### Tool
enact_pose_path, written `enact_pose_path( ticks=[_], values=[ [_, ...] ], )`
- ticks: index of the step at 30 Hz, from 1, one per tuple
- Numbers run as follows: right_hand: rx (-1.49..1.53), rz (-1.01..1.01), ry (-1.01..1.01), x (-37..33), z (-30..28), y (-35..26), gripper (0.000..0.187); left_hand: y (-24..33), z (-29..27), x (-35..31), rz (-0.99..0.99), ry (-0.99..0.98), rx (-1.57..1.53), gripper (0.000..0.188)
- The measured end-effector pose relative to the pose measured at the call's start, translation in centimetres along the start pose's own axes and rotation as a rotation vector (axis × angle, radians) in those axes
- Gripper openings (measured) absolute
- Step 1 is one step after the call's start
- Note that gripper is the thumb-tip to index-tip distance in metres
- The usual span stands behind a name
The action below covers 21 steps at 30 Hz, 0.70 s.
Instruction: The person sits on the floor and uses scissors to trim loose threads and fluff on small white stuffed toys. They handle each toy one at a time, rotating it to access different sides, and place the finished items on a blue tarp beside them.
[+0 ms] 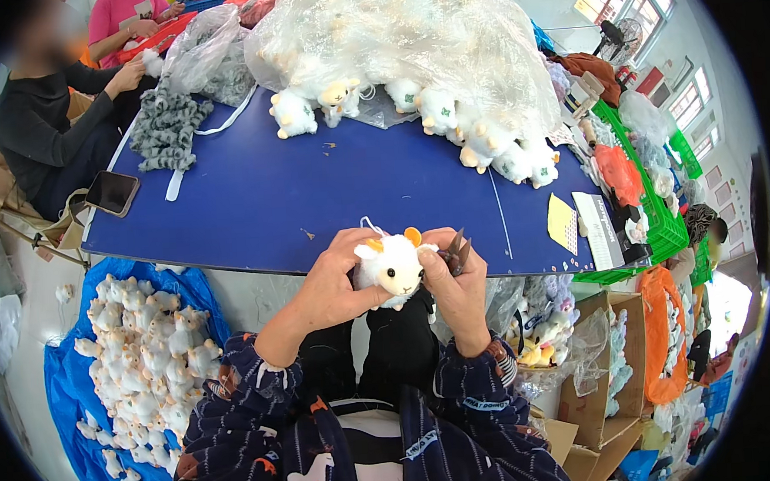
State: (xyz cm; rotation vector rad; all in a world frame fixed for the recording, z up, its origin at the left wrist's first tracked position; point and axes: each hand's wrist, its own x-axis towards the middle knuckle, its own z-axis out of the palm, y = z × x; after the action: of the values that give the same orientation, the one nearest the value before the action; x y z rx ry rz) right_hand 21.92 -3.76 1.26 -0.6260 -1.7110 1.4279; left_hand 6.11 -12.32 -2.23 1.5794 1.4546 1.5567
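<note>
Fluffy white plush lamb toy (392, 266); smooth matt blue tabletop (313, 192); glossy clear plastic bag (409, 30).

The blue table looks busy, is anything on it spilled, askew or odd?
Mostly orderly. A few white plush sheep have tumbled out from under the clear plastic bag onto the blue table, lying at mixed angles. A dark phone hangs over the table's left edge. Both hands hold one plush sheep.

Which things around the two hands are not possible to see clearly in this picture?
- Head view: the toy's back and sides, covered by the left hand and right hand.
- The small dark tool in the right hand: too small to identify.
- Toys inside the plastic bag: blurred by glare.
</note>
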Motion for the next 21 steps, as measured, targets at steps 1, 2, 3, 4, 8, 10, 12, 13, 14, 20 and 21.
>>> enact_pose_path(
  ticks=[1, 2, 3, 4, 8, 10, 12, 13, 14, 20, 21],
  values=[
    [-0.02, -0.017, -0.013, 0.0, -0.1, 0.3, 0.021, 0.3, -0.1, 0.1, 0.045, 0.022, 0.06, 0.043],
    [0.007, -0.006, 0.032, 0.0, 0.1, 0.5, 0.02, 0.4, -0.2, 0.2, 0.09, 0.044, 0.12, 0.043],
    [0.033, 0.007, 0.076, -0.2, 0.5, 0.9, 0.02, 0.6, 0.0, 0.0, 0.079, 0.041, 0.098, 0.042],
    [0.06, 0.019, 0.12, -0.4, 0.7, 1.1, 0.02, 0.7, 0.4, -0.2, 0.068, 0.038, 0.076, 0.042],
    [0.535, 0.312, 0.031, -0.5, 0.5, 1.4, 0.02, 0.1, 0.5, -0.5, 0.019, 0.002, -0.08, 0.039],
    [0.625, 0.442, -0.045, 0.0, -0.1, 1.5, 0.021, -0.7, 0.9, -0.5, -0.008, 0.004, -0.236, 0.037],
    [0.526, 0.359, 0.021, 0.1, 0.1, 1.3, 0.018, -0.9, 0.7, -0.5, -0.053, -0.014, -0.293, 0.037],
    [0.415, 0.295, 0.066, 0.1, 0.3, 1.0, 0.017, -0.8, 0.5, -0.5, -0.096, -0.007, -0.363, 0.037],
    [0.306, 0.231, 0.109, 0.1, 0.5, 0.7, 0.017, -0.8, 0.5, -0.5, -0.138, 0.002, -0.432, 0.038],
    [-0.041, 0.167, -0.008, -1.8, -0.1, 1.6, 0.027, -1.3, 0.3, 0.4, -0.202, 0.072, -0.656, 0.04],
    [-0.043, 0.148, -0.028, -2.2, 0.0, 2.4, 0.029, -1.3, 0.3, 0.4, -0.204, 0.08, -0.682, 0.04]
  ],
)
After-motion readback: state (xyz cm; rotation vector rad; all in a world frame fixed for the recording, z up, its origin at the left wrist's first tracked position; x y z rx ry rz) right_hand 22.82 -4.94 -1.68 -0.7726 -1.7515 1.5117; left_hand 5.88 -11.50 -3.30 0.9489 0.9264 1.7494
